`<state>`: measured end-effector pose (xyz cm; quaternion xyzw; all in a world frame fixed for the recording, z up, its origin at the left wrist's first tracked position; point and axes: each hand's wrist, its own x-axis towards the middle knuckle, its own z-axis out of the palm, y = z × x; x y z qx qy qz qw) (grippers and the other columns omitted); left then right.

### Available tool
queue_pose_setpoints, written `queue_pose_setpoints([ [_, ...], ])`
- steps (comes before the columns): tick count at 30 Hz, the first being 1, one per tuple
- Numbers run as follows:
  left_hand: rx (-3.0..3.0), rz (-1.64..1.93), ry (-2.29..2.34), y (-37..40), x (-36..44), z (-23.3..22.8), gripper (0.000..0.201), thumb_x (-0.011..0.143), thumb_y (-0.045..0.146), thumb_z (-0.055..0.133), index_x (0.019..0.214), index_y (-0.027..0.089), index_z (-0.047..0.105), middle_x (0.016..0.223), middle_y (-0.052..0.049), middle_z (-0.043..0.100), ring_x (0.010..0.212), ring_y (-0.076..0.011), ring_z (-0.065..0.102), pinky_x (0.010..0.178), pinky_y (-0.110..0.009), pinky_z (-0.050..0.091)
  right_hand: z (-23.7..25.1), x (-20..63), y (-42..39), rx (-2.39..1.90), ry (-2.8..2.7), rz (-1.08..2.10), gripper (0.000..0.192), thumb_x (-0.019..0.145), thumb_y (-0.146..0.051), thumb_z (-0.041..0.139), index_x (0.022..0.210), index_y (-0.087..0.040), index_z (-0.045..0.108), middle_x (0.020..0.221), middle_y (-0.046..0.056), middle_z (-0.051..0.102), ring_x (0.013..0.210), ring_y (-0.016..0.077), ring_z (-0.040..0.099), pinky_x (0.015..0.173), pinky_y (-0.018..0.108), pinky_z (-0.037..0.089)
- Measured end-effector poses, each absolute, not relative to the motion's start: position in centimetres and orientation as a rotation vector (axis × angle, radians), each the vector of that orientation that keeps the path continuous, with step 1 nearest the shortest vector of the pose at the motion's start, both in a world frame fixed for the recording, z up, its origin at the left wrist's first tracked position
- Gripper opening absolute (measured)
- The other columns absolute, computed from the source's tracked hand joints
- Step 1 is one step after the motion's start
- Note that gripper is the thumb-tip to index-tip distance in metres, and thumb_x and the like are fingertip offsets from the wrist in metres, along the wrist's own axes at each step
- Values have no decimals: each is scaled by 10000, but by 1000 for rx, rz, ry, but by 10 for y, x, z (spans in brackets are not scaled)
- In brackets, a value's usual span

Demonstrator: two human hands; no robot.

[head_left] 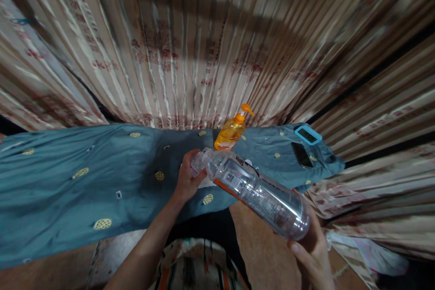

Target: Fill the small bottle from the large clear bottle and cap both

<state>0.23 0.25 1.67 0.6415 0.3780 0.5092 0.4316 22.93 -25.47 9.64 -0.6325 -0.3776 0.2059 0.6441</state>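
A large clear plastic bottle point(261, 195) with a printed label and an orange strip lies tilted across my two hands, its neck towards the left. My right hand point(314, 244) is closed around its base. At the neck end, my left hand point(188, 179) grips a small clear plastic container point(196, 164); its shape is mostly hidden by my fingers. The bottle's mouth meets or nearly meets that container; whether they touch I cannot tell. Just behind stands a pump bottle point(228, 136) of orange-yellow liquid with an orange pump head. A white round cap point(248, 162) shows behind the clear bottle.
A teal cloth point(136, 176) with pineapple prints covers the long surface before me. On its right end lie a dark phone point(301, 154) and a blue-framed device point(308, 135). Patterned curtains point(190, 54) hang behind and at the right.
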Motion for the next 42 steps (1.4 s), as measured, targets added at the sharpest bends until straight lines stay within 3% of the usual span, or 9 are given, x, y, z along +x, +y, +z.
queue_pose_setpoints([
  [9,1595,1292,927,2,3,18,664,858,615,769,1376,238,595,1352,-127,702,1257,-334,697,1111,-500,554,103,226,-253,-1455,-885,426,852,798,-596,910,1532,-261,637,1449,139,747,1295,376,723,991,415,568],
  [18,1590,1281,922,3,4,14,675,858,616,785,1379,229,596,1356,-133,705,1251,-328,701,1100,-489,562,107,225,-255,-1487,-851,485,886,808,-594,904,1560,-235,602,1471,162,732,1333,391,708,1005,432,578],
  [28,1593,1289,925,1,4,15,675,867,630,781,1380,230,600,1363,-138,701,1268,-340,691,1121,-504,543,113,218,-262,-1540,-742,577,898,823,-614,869,1590,-265,558,1587,153,652,1505,427,564,1082,462,541],
  [36,1574,1269,921,0,5,17,660,863,590,807,1379,234,601,1376,-142,699,1288,-350,687,1149,-525,528,120,211,-258,-1556,-722,546,977,829,-613,876,1650,-267,474,1607,140,642,1509,403,576,1095,445,544],
  [42,1573,1279,901,0,4,17,669,861,584,811,1380,222,596,1367,-149,698,1274,-351,692,1130,-518,543,126,205,-258,-1565,-701,550,916,842,-587,878,1615,-258,514,1621,136,625,1520,389,569,1134,421,520],
])
